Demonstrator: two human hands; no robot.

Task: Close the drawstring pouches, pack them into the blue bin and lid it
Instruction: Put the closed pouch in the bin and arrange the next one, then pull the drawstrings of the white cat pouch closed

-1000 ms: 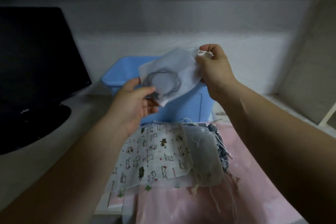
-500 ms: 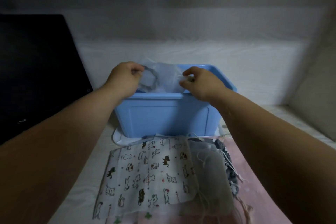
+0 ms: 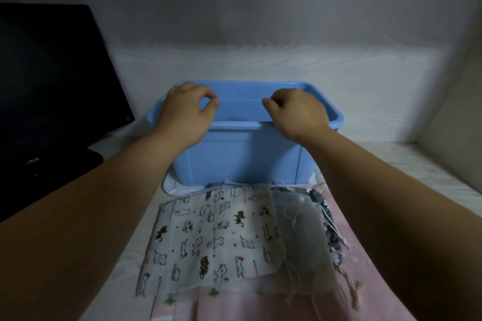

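Note:
The blue bin [image 3: 242, 156] stands open at the middle of the desk. My left hand [image 3: 185, 114] and my right hand [image 3: 297, 112] hover over its near rim, fingers loosely curled, with nothing visible in them. The bin's inside is hidden from here. In front of the bin lies a pile of pouches: a white cat-print pouch [image 3: 214, 240] on top, a sheer grey pouch [image 3: 302, 237] with loose strings beside it, a dark patterned pouch [image 3: 328, 214] under that, and pink fabric [image 3: 260, 305] at the bottom. No lid is clearly visible.
A black monitor [image 3: 52, 73] on its stand fills the left side. A white wall runs behind the bin and a panel closes off the right. A pale curved edge [image 3: 172, 187] peeks out under the bin's left corner.
Both hands carried the sheer white pouch down into the bin and let it go; it is out of sight now. The hands sit at the rim, holding nothing.

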